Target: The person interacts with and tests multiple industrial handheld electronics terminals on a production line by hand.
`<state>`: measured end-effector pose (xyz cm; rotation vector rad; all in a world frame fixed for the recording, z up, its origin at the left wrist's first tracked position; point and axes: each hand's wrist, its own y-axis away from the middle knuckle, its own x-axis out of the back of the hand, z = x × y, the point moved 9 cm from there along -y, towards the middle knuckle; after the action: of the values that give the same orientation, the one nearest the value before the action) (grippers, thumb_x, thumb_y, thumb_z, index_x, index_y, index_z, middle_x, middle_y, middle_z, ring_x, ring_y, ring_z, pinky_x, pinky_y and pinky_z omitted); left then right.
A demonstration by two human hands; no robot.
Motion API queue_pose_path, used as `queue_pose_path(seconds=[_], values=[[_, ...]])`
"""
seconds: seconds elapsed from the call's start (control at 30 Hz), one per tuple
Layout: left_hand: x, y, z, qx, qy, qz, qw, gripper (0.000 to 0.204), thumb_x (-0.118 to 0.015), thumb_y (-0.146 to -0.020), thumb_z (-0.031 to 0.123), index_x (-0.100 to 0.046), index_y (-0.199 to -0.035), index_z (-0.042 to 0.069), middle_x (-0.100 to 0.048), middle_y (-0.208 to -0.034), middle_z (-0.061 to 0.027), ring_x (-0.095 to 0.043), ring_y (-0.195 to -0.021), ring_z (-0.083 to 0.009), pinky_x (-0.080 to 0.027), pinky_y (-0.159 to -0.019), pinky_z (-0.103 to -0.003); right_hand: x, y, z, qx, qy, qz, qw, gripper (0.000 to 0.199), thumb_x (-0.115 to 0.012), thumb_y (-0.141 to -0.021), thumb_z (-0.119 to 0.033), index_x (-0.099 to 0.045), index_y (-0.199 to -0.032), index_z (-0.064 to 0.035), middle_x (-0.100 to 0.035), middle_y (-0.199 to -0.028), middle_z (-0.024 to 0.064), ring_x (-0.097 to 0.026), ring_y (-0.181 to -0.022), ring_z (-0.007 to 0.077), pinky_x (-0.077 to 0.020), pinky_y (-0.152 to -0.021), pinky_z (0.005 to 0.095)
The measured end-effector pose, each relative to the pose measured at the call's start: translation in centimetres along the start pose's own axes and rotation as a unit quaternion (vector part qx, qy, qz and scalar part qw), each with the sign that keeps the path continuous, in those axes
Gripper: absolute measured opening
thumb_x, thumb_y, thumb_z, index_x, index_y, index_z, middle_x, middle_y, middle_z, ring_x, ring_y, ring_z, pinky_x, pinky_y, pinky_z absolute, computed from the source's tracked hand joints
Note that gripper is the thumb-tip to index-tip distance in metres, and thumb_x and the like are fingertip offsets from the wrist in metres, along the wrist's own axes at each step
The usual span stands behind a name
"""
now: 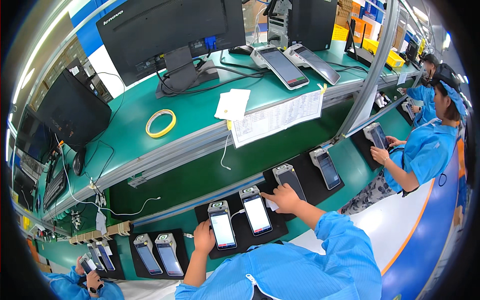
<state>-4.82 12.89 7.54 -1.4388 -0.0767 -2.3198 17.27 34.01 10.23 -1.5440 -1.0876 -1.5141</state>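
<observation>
Two handheld payment terminals with lit white screens lie side by side on a black mat in front of me: a left terminal [222, 229] and a right terminal [256, 214]. My left hand [204, 238] is at the left terminal's left edge, fingers curled; what they grip is hidden. A white cable plug [188, 235] sticks out beside it. My right hand [286, 199] reaches its index finger to the upper right edge of the right terminal. Under its other fingers, closed, shows a small white piece [271, 205]. A white cable [238, 212] runs to the right terminal's left side.
More terminals lie on mats to the left [169, 254] and right [327, 169]. A raised shelf [200, 107] carries a monitor [170, 35], yellow tape roll [161, 123] and two terminals [282, 65]. Co-workers in blue handle terminals at right [420, 150] and lower left [82, 287].
</observation>
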Motion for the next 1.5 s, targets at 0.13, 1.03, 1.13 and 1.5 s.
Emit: queue_pose_path(seconds=[0.13,1.03,1.13,1.5], values=[[0.1,0.8,-0.7,0.010,-0.018,0.024,0.999,0.048,-0.052,-0.073,0.001,-0.053,-0.121,0.001,-0.057,-0.113,-0.0193,-0.053,-0.103,-0.0384,-0.042,-0.090,-0.048,1.1,0.0,-0.2,0.036,0.016,0.002,0.999,0.084,-0.080,-0.058,-0.031,-0.047,-0.135,-0.0216,-0.058,-0.090,0.0036,-0.055,-0.093,0.0237,-0.0366,-0.082,0.0370],[0.0,13.8,-1.5,0.383,0.769,0.119,0.498,0.047,-0.040,-0.089,0.007,-0.032,-0.135,0.012,-0.060,-0.105,-0.0232,-0.062,-0.097,-0.0383,-0.050,-0.088,-0.053,0.7,-3.9,-19.8,0.033,-0.268,0.124,0.955,0.039,-0.071,-0.074,-0.024,-0.065,-0.108,-0.0071,-0.058,-0.110,0.0137,-0.047,-0.111,0.0332,-0.0410,-0.091,0.0443],[0.4,14.2,-0.7,0.333,0.765,0.005,0.551,0.051,-0.047,-0.088,0.000,-0.032,-0.135,0.012,-0.060,-0.106,-0.0207,-0.065,-0.093,-0.0354,-0.055,-0.084,-0.047,2.3,-8.9,-22.1,0.078,-0.193,0.176,0.962,0.034,-0.072,-0.071,-0.025,-0.069,-0.098,-0.0057,-0.057,-0.114,0.0143,-0.045,-0.114,0.0303,-0.0390,-0.092,0.0440],[7.3,11.9,-4.8,0.220,0.551,0.123,0.796,0.036,-0.051,-0.084,-0.003,-0.048,-0.119,0.003,-0.056,-0.115,-0.0125,-0.058,-0.097,-0.0208,-0.048,-0.086,-0.037,-0.6,-11.5,-30.2,0.302,-0.073,0.086,0.947,0.010,-0.058,-0.074,-0.016,-0.062,-0.078,-0.0082,-0.061,-0.080,0.0074,-0.059,-0.088,0.0250,-0.0414,-0.092,0.0428]])
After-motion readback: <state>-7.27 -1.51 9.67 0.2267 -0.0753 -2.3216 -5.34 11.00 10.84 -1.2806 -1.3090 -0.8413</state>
